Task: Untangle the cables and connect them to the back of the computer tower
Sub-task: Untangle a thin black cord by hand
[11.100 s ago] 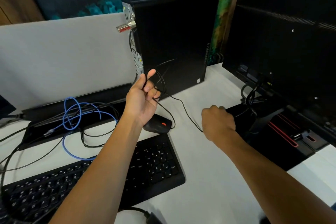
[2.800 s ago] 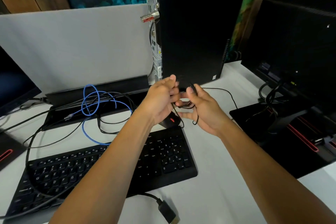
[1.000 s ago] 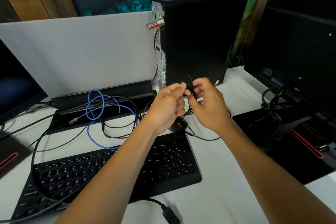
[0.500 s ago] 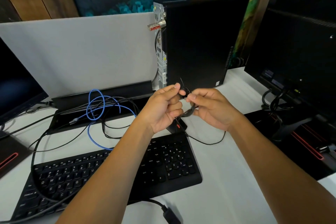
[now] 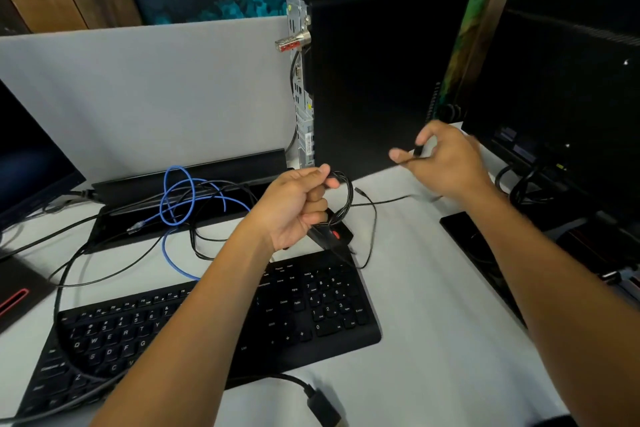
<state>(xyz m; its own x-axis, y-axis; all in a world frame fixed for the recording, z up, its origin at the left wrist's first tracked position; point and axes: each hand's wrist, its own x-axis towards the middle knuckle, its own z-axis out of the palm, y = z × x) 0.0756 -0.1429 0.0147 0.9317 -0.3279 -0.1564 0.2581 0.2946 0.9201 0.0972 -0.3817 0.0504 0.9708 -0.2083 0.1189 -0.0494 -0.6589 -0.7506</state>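
A black computer tower [image 5: 381, 73] stands upright at the back of the white desk, its metal rear panel [image 5: 300, 104] facing left. My left hand [image 5: 296, 208] grips a small coil of thin black mouse cable [image 5: 348, 196] just above the black mouse [image 5: 334, 234]. My right hand [image 5: 445, 161] is held out to the right in front of the tower and pinches the cable's black plug end [image 5: 418, 150]. A stretch of the cable sags across the desk between my hands. A blue network cable [image 5: 176, 198] lies looped among black cables to the left.
A black keyboard [image 5: 207, 329] lies in front of me. A monitor [image 5: 568, 107] on its stand fills the right side, another screen [image 5: 31, 163] the left edge. A grey partition [image 5: 145, 97] backs the desk. A thick black connector [image 5: 322, 406] lies at the front edge.
My right hand has pulled away to the right with the plug end, drawing cable out of the coil. My left hand stays by the mouse holding the remaining loops.
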